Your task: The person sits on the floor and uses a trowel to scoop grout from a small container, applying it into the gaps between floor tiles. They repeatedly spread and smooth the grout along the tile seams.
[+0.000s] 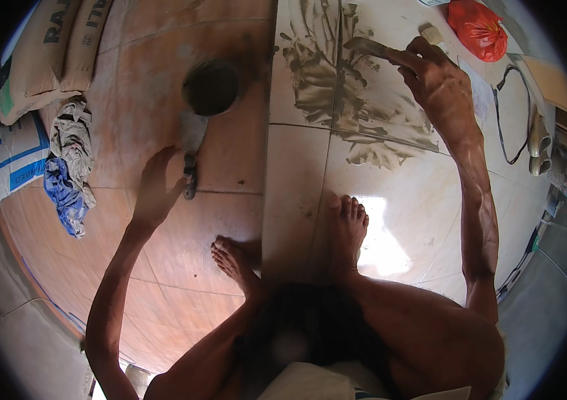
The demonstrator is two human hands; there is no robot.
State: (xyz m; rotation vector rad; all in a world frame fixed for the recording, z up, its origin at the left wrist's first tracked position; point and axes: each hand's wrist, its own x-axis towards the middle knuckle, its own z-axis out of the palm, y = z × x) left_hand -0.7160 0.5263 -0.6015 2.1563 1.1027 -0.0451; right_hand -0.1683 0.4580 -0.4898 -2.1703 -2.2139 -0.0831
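I squat barefoot on a tiled floor. My right hand point(433, 70) is stretched forward and grips a flat grout-smeared spreader point(367, 47) against the pale tiles point(390, 193), where grey grout point(337, 87) is smeared along the joints. My left hand point(157, 187) rests flat on the reddish tiles point(143, 80), fingers apart, just left of a trowel point(191, 153) lying on the floor. A dark round bowl of grey mix point(211, 87) stands just beyond the trowel.
Paper sacks point(50, 53) and a printed bag point(0, 163) lie at the far left with crumpled rags point(70, 167) beside them. A red plastic bag point(478, 28), a black cord point(510, 113) and pale sandals point(538, 143) sit at the right.
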